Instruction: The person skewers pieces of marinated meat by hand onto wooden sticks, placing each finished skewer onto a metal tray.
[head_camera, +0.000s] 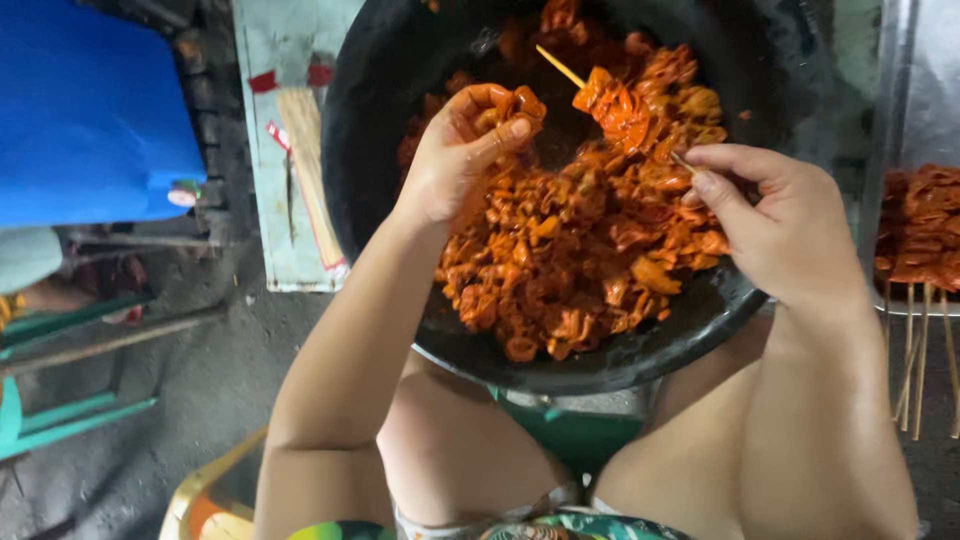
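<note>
A large black basin (640, 360) in front of my knees holds a heap of orange marinated meat pieces (570, 250). My left hand (455, 160) pinches one piece of the orange meat (522, 104) between thumb and fingers above the heap. My right hand (775, 225) grips the lower end of a thin bamboo skewer (560, 68) that slants up to the left. Several meat pieces (620, 105) are threaded on its middle, and its bare tip points toward my left hand.
A metal tray (905, 305) at the right edge carries finished meat skewers (920, 225) with their sticks hanging over the front. A bundle of bare skewers (310, 170) lies on a pale board at left. A blue container (85, 110) and green bench legs (70, 420) stand at far left.
</note>
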